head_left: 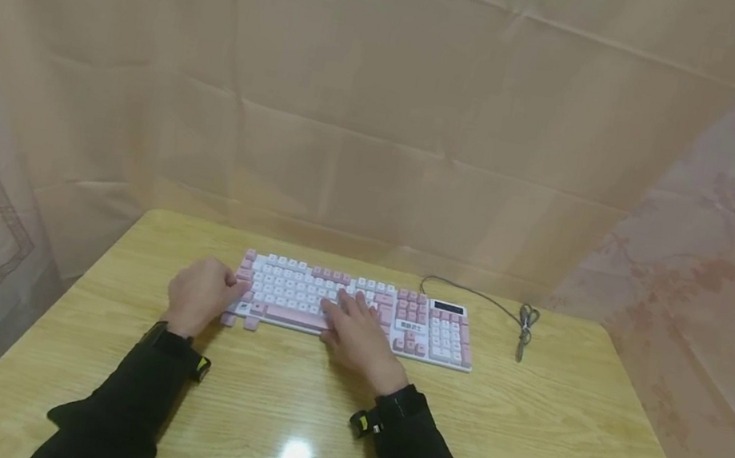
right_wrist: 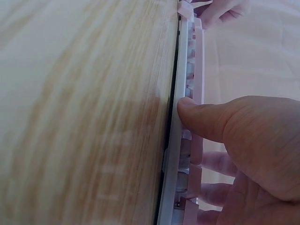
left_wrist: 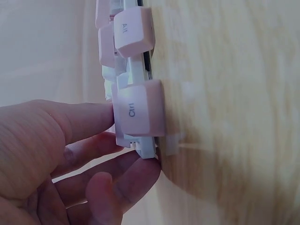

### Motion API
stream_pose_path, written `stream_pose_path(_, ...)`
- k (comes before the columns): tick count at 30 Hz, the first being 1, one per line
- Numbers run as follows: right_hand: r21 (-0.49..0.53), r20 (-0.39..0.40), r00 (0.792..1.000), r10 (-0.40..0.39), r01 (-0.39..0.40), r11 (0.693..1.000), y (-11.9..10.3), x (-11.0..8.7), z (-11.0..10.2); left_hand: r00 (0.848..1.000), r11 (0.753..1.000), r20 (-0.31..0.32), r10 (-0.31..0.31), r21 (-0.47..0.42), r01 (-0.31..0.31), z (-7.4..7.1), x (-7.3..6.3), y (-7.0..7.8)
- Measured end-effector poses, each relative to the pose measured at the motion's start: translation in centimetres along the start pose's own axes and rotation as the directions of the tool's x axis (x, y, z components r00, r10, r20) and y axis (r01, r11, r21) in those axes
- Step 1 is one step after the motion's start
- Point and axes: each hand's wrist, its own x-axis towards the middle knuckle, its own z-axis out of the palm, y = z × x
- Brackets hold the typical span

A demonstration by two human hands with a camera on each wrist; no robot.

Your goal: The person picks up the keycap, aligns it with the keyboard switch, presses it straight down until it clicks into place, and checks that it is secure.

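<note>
A white and pink keyboard (head_left: 298,294) lies on the table. My left hand (head_left: 199,296) is at its left end, thumb and index finger pinching a pink keycap (left_wrist: 123,140) at the corner. In the left wrist view its other fingers curl beside the keyboard's end. A loose pink Ctrl keycap (left_wrist: 133,110) and a loose pink Alt keycap (left_wrist: 133,33) sit in front of the keyboard's near edge. My right hand (head_left: 360,337) rests over the keys right of the space bar, fingers extended; its thumb (right_wrist: 201,117) presses the keyboard's front edge.
The keyboard's grey cable (head_left: 474,290) runs from its back edge to a tied bundle (head_left: 526,324) at the right. Beige cloth (head_left: 368,140) hangs behind the wooden table (head_left: 520,449), with floral cloth (head_left: 731,282) at the right.
</note>
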Motion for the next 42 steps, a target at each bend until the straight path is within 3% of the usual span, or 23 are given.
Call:
stream_pose_path(8, 0.025, -0.007, 1.0, 0.003, -0.003, 1.0, 0.3, -0.4, -0.1, 0.999, 0.999, 0.004, 0.044, 0.008, -0.044, 0.7, 0.3, -0.2)
stream_pose_path(16, 0.015, -0.009, 1.0, -0.002, 0.002, 1.0, 0.1, -0.3, -0.2, 0.995, 0.995, -0.014, 0.099, 0.019, -0.099, -0.2, 0.0, -0.5)
stream_pose_path(35, 0.005, 0.011, 1.0, 0.011, -0.011, 1.0, -0.2, 0.2, 0.0, 0.993, 0.994, 0.048, 0.111, -0.011, -0.11, -1.2, -0.1, -0.3)
stream_pose_path(39, 0.003, -0.003, 1.0, 0.019, -0.019, 1.0, -0.1, 0.3, 0.0, 0.986, 0.987, 0.05, 0.158, -0.022, -0.158, -1.3, -0.1, 0.0)
stream_pose_path(42, -0.002, -0.003, 1.0, 0.027, -0.027, 1.0, -0.1, 0.2, 0.2, 0.968, 0.971, 0.082, 0.239, -0.039, -0.236, -1.3, -0.2, 0.0)
